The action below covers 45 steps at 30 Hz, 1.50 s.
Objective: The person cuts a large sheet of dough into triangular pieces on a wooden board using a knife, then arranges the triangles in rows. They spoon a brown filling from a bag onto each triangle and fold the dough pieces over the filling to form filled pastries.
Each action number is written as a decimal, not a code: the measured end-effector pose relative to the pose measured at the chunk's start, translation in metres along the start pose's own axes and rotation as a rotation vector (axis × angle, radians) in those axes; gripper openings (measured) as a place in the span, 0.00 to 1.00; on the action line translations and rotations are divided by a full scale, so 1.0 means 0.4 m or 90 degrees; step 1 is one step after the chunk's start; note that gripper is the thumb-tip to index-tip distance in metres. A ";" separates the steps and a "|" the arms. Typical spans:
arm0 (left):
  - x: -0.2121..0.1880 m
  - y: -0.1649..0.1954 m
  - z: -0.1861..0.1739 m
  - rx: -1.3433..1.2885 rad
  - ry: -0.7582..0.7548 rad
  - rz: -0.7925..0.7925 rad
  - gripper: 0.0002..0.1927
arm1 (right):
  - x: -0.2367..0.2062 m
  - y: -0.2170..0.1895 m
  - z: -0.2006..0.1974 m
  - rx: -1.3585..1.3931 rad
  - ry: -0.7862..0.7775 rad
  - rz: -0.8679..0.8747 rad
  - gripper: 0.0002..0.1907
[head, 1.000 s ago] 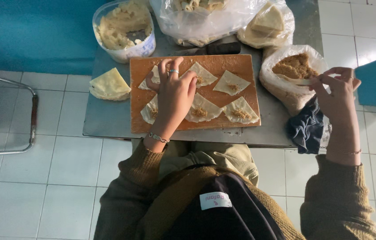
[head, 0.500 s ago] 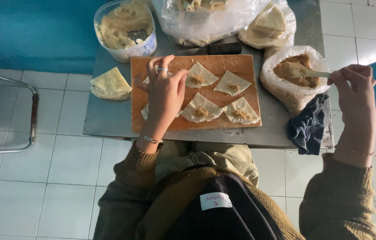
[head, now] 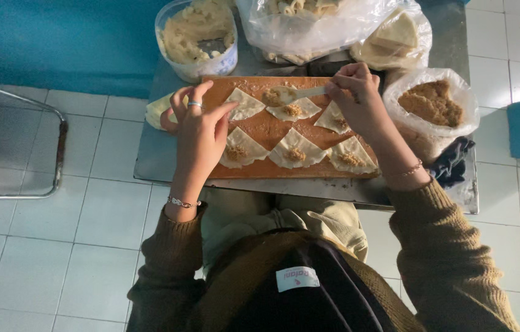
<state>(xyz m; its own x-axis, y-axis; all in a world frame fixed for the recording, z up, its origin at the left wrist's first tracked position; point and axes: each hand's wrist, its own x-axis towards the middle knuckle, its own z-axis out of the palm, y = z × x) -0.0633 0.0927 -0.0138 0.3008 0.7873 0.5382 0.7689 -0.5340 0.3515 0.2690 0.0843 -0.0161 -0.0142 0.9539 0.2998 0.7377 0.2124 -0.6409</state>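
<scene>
Six triangular dough wrappers (head: pixel 297 149) lie on the wooden board (head: pixel 260 129), which sits on the counter (head: pixel 155 160) near its front edge. Your right hand (head: pixel 358 98) has its grip clenched on a spoon (head: pixel 291 94), whose filled bowl is over the back-row wrapper near the board's rear edge. Your left hand (head: pixel 201 126) rests at the board's left edge, grip released, fingertips touching a wrapper. A bag of filling (head: pixel 435 104) stands at the counter's right edge.

Left hand (head: pixel 201 132) fingers spread, flat; right hand (head: pixel 358 98) fingers pinched.
</scene>
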 end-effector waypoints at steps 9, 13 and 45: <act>-0.001 0.002 0.035 0.030 -0.001 -0.014 0.20 | 0.061 -0.053 0.083 -0.068 0.014 -0.103 0.05; 0.000 0.002 0.056 0.062 -0.030 -0.026 0.25 | 0.058 -0.058 0.095 -0.090 0.011 -0.073 0.05; -0.023 -0.002 0.074 0.080 -0.051 -0.017 0.27 | 0.055 -0.077 0.104 -0.101 0.030 -0.124 0.03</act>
<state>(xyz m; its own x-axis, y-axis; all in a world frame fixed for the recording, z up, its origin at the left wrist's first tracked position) -0.0502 0.0951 -0.0417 0.3191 0.8260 0.4646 0.8407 -0.4730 0.2636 0.2177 0.1075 -0.0193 -0.1375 0.8870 0.4408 0.8206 0.3513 -0.4508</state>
